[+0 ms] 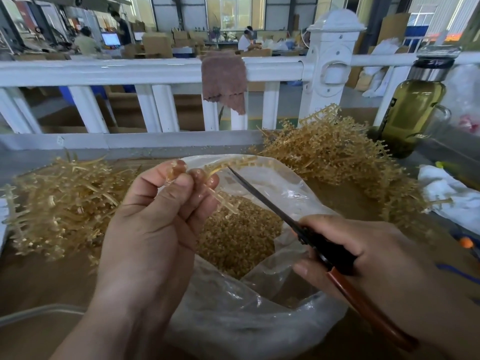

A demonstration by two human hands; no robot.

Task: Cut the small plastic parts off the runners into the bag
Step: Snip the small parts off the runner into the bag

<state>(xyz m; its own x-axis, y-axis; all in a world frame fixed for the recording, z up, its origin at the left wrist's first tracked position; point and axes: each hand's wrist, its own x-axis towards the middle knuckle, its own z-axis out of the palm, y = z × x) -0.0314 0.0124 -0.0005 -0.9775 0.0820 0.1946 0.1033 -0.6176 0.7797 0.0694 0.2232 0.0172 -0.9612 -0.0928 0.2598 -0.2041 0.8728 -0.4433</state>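
Left hand (155, 216) pinches a runner (228, 163) over the bag (259, 320); right hand (363, 255) grips scissors (298, 227), blades pressed together.

The left hand (155, 222) pinches a tan, comb-like plastic runner (241, 161) above the open clear plastic bag (259, 320), which is part full of small tan plastic parts (239, 237). The right hand (363, 255) grips a dark-bladed cutting tool with a reddish-brown handle (259, 194), its tip against the runner. One heap of tan runners (59, 203) lies left of the bag, another heap (337, 157) right.
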